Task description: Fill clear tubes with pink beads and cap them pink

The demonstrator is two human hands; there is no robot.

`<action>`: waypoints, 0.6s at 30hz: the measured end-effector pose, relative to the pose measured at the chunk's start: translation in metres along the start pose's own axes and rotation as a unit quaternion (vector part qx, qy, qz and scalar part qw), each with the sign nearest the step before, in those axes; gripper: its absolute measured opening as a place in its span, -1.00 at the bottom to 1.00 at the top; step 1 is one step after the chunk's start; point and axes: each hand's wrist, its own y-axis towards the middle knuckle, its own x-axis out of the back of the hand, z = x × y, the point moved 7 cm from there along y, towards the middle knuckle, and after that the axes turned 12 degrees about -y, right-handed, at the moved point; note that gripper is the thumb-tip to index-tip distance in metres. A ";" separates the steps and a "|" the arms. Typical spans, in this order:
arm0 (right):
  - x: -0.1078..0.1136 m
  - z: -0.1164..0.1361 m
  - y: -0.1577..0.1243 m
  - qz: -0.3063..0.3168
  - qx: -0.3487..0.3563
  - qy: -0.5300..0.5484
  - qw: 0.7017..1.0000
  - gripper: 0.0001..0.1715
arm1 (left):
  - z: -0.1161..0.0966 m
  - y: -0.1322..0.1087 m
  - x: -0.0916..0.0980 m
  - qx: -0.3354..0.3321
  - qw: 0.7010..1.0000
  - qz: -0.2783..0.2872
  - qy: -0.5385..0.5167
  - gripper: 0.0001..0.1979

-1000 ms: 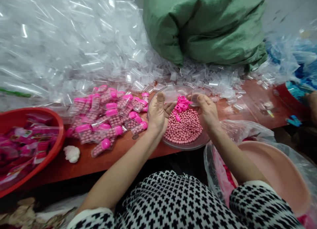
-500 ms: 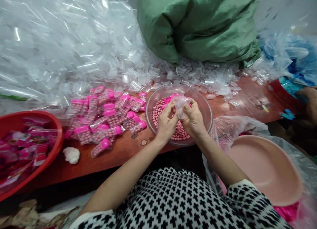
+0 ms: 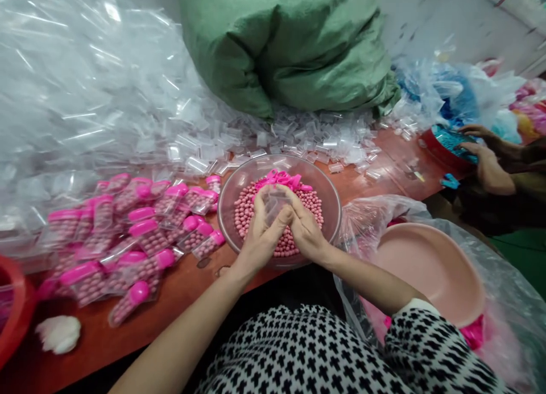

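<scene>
My left hand (image 3: pixel 261 226) is closed around a small clear plastic container (image 3: pixel 275 205), its thumb across the front. Cupped against it from the other side, my right hand (image 3: pixel 306 229) also wraps the container; its fingertips are partly hidden. Both hands are over a translucent bowl (image 3: pixel 226 212) of pink beads (image 3: pixel 246 212). Bright pink plastic caps (image 3: pixel 284 179) lie on the beads at the bowl's far side. To the left, a heap of bead-filled containers with pink caps (image 3: pixel 145 229) rests on the red-brown table (image 3: pixel 187 291).
Empty clear containers (image 3: pixel 200 149) pile up behind, below a green sack (image 3: pixel 290 47). A red basin (image 3: pixel 17 309) and white wad (image 3: pixel 58 332) are at left, a pale pink basin (image 3: pixel 426 269) at right. Another person's hands (image 3: pixel 484 152) work at a red container (image 3: pixel 447 152) of blue pieces.
The view has swung right, so the table's things sit further left. My hands have gone from holding the clear container by the fingers to cupping it together, lower over the beads.
</scene>
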 end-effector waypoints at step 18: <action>0.020 0.000 0.017 0.196 0.083 -0.164 0.963 -0.58 | -0.015 0.024 0.018 0.102 0.988 0.022 0.116 -0.60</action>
